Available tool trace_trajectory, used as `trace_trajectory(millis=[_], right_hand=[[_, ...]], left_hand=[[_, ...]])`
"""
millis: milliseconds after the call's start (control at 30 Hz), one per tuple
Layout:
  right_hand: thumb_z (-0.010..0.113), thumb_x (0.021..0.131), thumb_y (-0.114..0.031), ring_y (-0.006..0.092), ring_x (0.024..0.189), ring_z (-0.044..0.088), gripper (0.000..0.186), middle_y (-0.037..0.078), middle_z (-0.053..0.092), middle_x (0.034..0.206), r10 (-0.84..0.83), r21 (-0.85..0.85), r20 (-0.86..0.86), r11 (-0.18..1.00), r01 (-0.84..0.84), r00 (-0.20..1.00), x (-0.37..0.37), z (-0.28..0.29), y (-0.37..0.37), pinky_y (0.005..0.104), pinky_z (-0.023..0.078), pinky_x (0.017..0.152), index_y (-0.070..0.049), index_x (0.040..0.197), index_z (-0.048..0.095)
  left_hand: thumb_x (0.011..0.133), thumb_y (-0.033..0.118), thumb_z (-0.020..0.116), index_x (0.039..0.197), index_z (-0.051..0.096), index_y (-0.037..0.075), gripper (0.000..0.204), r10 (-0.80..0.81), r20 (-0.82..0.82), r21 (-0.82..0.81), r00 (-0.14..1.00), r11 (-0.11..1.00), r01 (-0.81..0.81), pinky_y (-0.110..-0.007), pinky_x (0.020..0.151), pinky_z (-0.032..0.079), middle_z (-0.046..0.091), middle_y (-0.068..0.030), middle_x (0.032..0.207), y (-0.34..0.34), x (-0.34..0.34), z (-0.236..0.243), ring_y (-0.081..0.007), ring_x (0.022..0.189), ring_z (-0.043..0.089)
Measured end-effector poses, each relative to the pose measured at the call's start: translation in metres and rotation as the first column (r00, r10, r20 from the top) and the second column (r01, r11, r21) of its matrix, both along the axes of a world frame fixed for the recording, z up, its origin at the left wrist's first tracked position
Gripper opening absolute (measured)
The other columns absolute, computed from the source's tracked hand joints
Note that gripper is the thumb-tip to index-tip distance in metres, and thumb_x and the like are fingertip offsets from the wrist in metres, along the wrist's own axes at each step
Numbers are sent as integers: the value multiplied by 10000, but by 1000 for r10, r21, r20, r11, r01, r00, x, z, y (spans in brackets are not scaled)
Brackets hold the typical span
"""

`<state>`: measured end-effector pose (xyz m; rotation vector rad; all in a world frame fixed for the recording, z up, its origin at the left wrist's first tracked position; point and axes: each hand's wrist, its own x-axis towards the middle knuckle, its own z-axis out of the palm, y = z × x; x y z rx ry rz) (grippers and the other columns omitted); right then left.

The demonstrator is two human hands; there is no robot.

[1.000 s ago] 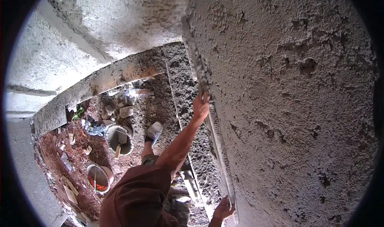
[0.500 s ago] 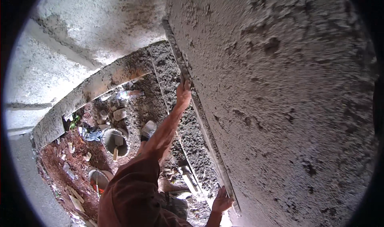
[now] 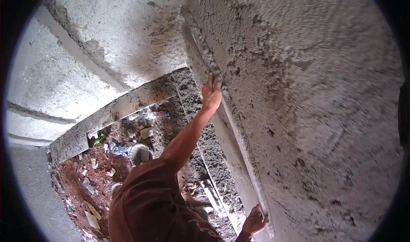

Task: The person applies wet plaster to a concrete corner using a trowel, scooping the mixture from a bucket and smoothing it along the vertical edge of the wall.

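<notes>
A long, mortar-caked straightedge lies slantwise against the rough, wet-plastered wall, from the corner at the top down to the lower right. Near its upper part my left hand is wrapped round it, with the arm stretched far out. Toward the lower end my right hand grips the same straightedge, its fingers over the edge. Fresh mortar has gathered along the tool's upper side. The plaster above is pitted and streaked, while the strip of wall below looks smoother.
Below the wall runs a strip of dropped mortar. Reddish ground to the left holds a bucket, crumpled plastic, stones and wood scraps. A second wall meets the plastered one at the upper left.
Both hands have moved the straightedge higher up the wall, leaving a wider smooth strip beneath it. The view has shifted as well, and the bucket is now partly hidden behind my shoulder.
</notes>
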<state>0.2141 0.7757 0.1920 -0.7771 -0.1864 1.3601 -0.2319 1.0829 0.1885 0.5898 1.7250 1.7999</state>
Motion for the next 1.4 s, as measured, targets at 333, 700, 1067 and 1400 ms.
trace_trajectory(millis=[333, 700, 1067, 1400], right_hand=[[631, 814, -159, 307, 1089, 516, 358, 189, 552, 1149, -41, 264, -108, 962, 69, 993, 4, 158, -7, 409, 361, 1051, 48, 1086, 524], [505, 852, -509, 297, 948, 578, 550, 168, 597, 995, -690, 373, 608, 685, 626, 393, 104, 333, -158, 471, 448, 889, 14, 1012, 568], [354, 961, -330, 330, 716, 644, 483, 236, 613, 849, -568, 658, 705, 748, 92, -425, 36, 464, -143, 429, 531, 751, 86, 867, 582], [518, 893, -295, 250, 784, 630, 364, 156, 644, 815, 426, -29, 617, 853, 522, -662, -78, 307, -45, 356, 514, 732, 23, 1062, 568]], left_hand=[[878, 356, 490, 1110, 535, 3, 425, 207, -336, 360, 919, 930, -78, -457, 782, 434, 599, -219, 819, -16, 25, 269, -383, 814, 585], [928, 417, 426, 1247, 422, 128, 431, -144, 623, 56, 769, 989, 140, -361, 605, 483, 517, -38, 1084, -252, 221, 139, -220, 813, 545], [866, 605, 402, 1160, 293, 48, 639, -16, 982, -69, 187, 895, 442, -412, 618, 503, 462, -171, 907, -362, 324, 16, -301, 711, 561], [831, 590, 471, 1094, 588, 92, 575, -896, 227, -859, 381, 0, 513, -355, 756, 488, 645, -96, 969, -301, 106, -79, -216, 861, 613]])
